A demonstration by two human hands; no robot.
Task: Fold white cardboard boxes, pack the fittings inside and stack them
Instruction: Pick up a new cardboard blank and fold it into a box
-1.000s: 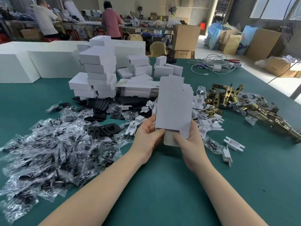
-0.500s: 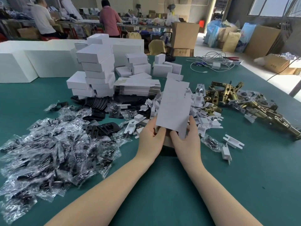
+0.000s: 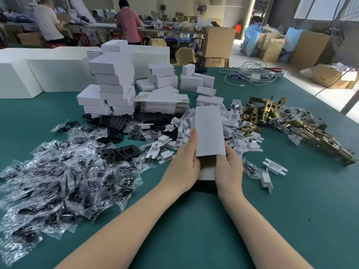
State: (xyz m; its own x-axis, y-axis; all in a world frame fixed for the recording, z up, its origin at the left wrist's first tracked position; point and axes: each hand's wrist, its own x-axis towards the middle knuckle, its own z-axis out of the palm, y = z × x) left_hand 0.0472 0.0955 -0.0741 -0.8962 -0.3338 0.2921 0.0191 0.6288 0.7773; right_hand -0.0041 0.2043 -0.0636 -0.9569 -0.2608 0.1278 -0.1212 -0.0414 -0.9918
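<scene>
Gripping a white cardboard box [image 3: 209,131] at centre frame, both hands are holding it just above the green table [image 3: 291,220]. The left hand [image 3: 184,167] is clasping the box's left edge, thumb lying along the side, while the right hand [image 3: 229,169] is clasping the right edge, fingers curling behind it. The box is standing upright with its near end open and a flap [image 3: 206,172] hanging down between the two palms. Left of the hands, a heap of clear bags [image 3: 58,175] holding black parts is spreading across the lower left of the frame. Just behind the box, small white card inserts [image 3: 174,136] are lying scattered, and a pile of brass latches [image 3: 287,123] is sitting at the right. Above centre left, a stack of finished boxes [image 3: 114,84] is rising beside a bundle of flat box blanks [image 3: 161,103]. At the upper right of the table, white cables [image 3: 250,74] are lying tangled. Two people are working at benches along the top left of the frame.
</scene>
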